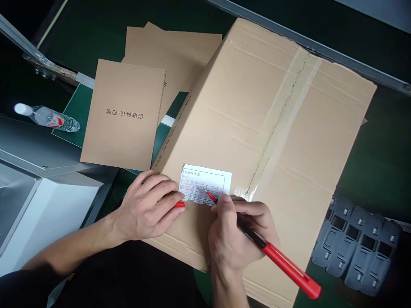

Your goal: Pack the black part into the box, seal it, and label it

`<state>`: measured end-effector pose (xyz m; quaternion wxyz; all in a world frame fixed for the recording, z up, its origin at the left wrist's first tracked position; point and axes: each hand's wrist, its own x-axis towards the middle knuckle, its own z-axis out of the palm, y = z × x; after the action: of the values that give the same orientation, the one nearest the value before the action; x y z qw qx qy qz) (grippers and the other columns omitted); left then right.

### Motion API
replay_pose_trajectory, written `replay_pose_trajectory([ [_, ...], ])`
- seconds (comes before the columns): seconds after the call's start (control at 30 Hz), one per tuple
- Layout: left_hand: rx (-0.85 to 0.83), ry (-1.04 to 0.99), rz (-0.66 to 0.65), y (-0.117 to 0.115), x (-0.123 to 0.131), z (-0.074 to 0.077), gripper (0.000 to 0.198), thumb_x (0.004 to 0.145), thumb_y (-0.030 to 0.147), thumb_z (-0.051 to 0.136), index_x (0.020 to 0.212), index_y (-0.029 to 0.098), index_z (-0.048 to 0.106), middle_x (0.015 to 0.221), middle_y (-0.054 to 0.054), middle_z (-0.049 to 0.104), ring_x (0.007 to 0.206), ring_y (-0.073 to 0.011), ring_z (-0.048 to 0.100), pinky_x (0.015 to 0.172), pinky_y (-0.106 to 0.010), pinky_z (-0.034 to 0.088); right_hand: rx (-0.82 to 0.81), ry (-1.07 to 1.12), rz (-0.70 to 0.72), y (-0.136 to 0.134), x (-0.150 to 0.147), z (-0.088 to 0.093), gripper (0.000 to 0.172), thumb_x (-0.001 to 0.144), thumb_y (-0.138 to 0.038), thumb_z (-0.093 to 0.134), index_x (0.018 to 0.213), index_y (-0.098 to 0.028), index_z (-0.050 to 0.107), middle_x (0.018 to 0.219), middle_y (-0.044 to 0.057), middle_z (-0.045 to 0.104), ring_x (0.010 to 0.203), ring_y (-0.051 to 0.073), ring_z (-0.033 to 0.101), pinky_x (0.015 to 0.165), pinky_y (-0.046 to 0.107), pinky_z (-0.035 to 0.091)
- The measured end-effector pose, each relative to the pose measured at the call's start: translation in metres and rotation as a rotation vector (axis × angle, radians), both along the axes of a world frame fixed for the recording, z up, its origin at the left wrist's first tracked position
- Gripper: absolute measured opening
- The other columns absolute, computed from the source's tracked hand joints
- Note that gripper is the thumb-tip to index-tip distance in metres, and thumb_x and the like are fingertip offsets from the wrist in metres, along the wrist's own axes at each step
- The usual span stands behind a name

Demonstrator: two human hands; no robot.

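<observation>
My right hand [242,235] is closed round a red and black marker pen [289,265]. The pen's red tip is over a white printed paper slip [221,179], touching or just above it. Red handwriting shows in one box at the slip's left. The slip lies on a large taped cardboard box [308,141]. My left hand [152,205] rests on the box at the slip's left edge, fingers curled. A small red pen cap [180,204] pokes out from under those fingers; most of it is hidden.
Brown printed cardboard sheets [123,92] lie left of the box on a green surface. A water bottle [51,117] with a white cap is further left. Dark grey plastic cases [356,239] are at the lower right. A metal rail [308,40] runs behind the box.
</observation>
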<state>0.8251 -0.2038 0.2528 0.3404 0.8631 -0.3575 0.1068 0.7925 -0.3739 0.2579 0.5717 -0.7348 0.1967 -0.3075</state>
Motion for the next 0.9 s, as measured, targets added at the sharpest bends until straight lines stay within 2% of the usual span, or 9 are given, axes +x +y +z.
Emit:
replay_pose_trajectory([
  [0.07, -0.002, -0.007, 0.0, -0.0005, 0.0005, 0.0007, 0.011, 0.1, 0.021, 0.065, 0.097, 0.014, 0.074, 0.099, -0.007, 0.078, 0.092, -0.0199, 0.067, 0.092, -0.039, 0.048, -0.068, -0.086, 0.015, -0.0027, -0.0018, -0.0013, 0.023, 0.087, -0.014, 0.076, 0.074, -0.021, 0.059, 0.06, -0.008, 0.062, 0.05, 0.008, 0.058, 0.05, 0.022, 0.047],
  [0.13, -0.005, -0.017, -0.002, -0.0007, 0.0008, 0.0009, 0.012, 0.1, 0.021, 0.065, 0.097, 0.014, 0.074, 0.099, -0.007, 0.078, 0.092, -0.0199, 0.068, 0.092, -0.039, 0.049, -0.122, -0.08, 0.033, -0.0049, -0.0044, -0.0025, 0.021, 0.088, -0.017, 0.077, 0.077, -0.021, 0.06, 0.065, -0.006, 0.066, 0.053, 0.009, 0.062, 0.052, 0.023, 0.049],
  [0.3, -0.008, -0.033, -0.011, 0.0012, 0.0008, 0.0003, 0.013, 0.1, 0.024, 0.066, 0.098, 0.015, 0.074, 0.099, -0.007, 0.078, 0.093, -0.0208, 0.069, 0.092, -0.04, 0.051, -0.092, 0.202, 0.082, -0.006, -0.0066, 0.0005, 0.024, 0.092, -0.029, 0.078, 0.077, -0.022, 0.06, 0.064, -0.005, 0.064, 0.054, 0.011, 0.059, 0.05, 0.025, 0.045],
  [0.4, -0.048, -0.071, -0.001, 0.0034, 0.0008, 0.0015, 0.011, 0.098, 0.022, 0.066, 0.097, 0.015, 0.075, 0.097, -0.008, 0.079, 0.094, -0.0215, 0.07, 0.092, -0.04, 0.052, -0.058, 0.24, 0.082, -0.0054, -0.005, 0.0044, 0.027, 0.094, -0.034, 0.075, 0.076, -0.022, 0.059, 0.064, -0.004, 0.062, 0.054, 0.011, 0.056, 0.05, 0.026, 0.044],
  [0.5, -0.067, -0.093, -0.033, 0.0046, 0.0012, 0.0024, 0.011, 0.098, 0.023, 0.067, 0.096, 0.016, 0.075, 0.112, -0.012, 0.079, 0.113, -0.0258, 0.071, 0.103, -0.043, 0.051, -0.041, 0.238, 0.096, -0.0054, -0.005, 0.0059, 0.027, 0.095, -0.033, 0.074, 0.076, -0.022, 0.058, 0.064, -0.005, 0.062, 0.055, 0.011, 0.056, 0.051, 0.026, 0.045],
  [0.57, -0.049, -0.053, -0.087, 0.0046, 0.0019, 0.0013, 0.013, 0.098, 0.027, 0.068, 0.096, 0.018, 0.076, 0.128, -0.014, 0.077, 0.13, -0.0297, 0.066, 0.113, -0.047, 0.047, -0.043, 0.23, 0.104, -0.0057, -0.0057, 0.0059, 0.027, 0.094, -0.033, 0.074, 0.075, -0.022, 0.058, 0.065, -0.005, 0.062, 0.055, 0.011, 0.056, 0.052, 0.026, 0.045],
  [0.63, -0.035, 0.01, -0.128, 0.0043, 0.0029, -0.001, 0.013, 0.098, 0.03, 0.069, 0.096, 0.019, 0.077, 0.136, -0.013, 0.074, 0.139, -0.0315, 0.061, 0.12, -0.051, 0.043, -0.045, 0.224, 0.107, -0.0062, -0.0064, 0.0056, 0.027, 0.094, -0.033, 0.074, 0.075, -0.023, 0.058, 0.064, -0.005, 0.061, 0.054, 0.011, 0.056, 0.052, 0.026, 0.045],
  [0.73, -0.041, 0.058, -0.145, 0.0045, 0.0044, -0.0043, 0.014, 0.099, 0.031, 0.069, 0.095, 0.02, 0.077, 0.135, -0.011, 0.075, 0.14, -0.0306, 0.061, 0.124, -0.052, 0.041, -0.04, 0.218, 0.107, -0.0068, -0.0069, 0.0055, 0.026, 0.094, -0.033, 0.075, 0.076, -0.023, 0.059, 0.064, -0.005, 0.061, 0.054, 0.01, 0.055, 0.052, 0.025, 0.046],
  [0.9, -0.025, 0.022, -0.126, 0.0044, 0.0062, -0.0042, 0.014, 0.099, 0.034, 0.07, 0.102, 0.023, 0.078, 0.134, -0.009, 0.076, 0.137, -0.0298, 0.063, 0.124, -0.055, 0.042, -0.039, 0.207, 0.117, -0.0071, -0.0078, 0.0049, 0.025, 0.094, -0.03, 0.074, 0.076, -0.022, 0.059, 0.064, -0.005, 0.061, 0.053, 0.01, 0.054, 0.051, 0.025, 0.044],
])
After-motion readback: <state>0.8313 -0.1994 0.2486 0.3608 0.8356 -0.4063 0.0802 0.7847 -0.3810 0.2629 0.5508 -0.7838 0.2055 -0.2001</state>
